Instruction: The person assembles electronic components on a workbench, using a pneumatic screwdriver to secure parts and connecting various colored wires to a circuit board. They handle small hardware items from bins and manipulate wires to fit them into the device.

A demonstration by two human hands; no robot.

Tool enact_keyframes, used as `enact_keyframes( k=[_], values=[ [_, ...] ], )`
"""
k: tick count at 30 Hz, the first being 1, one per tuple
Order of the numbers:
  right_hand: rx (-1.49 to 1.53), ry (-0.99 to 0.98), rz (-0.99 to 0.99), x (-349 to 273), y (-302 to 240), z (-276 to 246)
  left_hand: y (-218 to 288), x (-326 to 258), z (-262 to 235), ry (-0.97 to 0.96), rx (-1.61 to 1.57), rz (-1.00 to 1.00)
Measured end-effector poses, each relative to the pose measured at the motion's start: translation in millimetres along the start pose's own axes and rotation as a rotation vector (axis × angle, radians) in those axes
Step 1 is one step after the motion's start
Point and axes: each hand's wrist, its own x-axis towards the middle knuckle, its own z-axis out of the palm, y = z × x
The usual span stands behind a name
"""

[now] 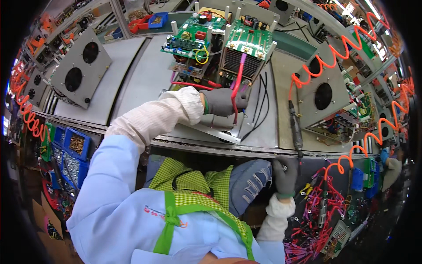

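My left hand (223,102), in a grey glove, is closed at a thick red cable (238,81). This cable runs down from the front of a finned heat sink (242,66) with a green circuit board (250,38) on top. A second red cable (191,83) comes in from the left and reaches the same hand. Left of the heat sink stands another board assembly (189,44) with a yellow wire loop. My right hand (285,174), also gloved, is closed by the bench's front edge; a small shiny bit shows at its fingers, too small to name.
A power screwdriver (295,130) hangs from an orange coiled hose (336,55) just above my right hand. Grey fan housings stand left (81,68) and right (323,90). Red and purple cables (314,215) lie piled at lower right. Blue bins (75,143) of screws sit at left.
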Motion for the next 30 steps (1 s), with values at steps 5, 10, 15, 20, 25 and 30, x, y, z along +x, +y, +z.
enact_keyframes(
  k=[5, 10, 15, 20, 25, 30],
  values=[
    [-0.441, -0.167, -0.232, 73, -11, 75, 2, -1, 3, 0.060, -0.033, -0.006],
    [-0.782, -0.294, -0.162, 118, 17, 126, 3, 1, 5, -0.001, -0.098, -0.107],
    [-0.640, -0.321, -0.139, 87, 24, 133, 6, -5, 5, 0.010, 0.040, -0.093],
    [-0.537, -0.111, -0.228, 69, 31, 123, -3, 1, 13, 0.103, 0.038, -0.011],
    [-0.563, -0.183, -0.181, 89, 26, 127, 3, -1, 11, 0.046, 0.016, -0.112],
    [-0.204, -0.147, -0.064, 97, -2, 115, 9, -3, 4, 0.022, 0.004, -0.124]
  ],
)
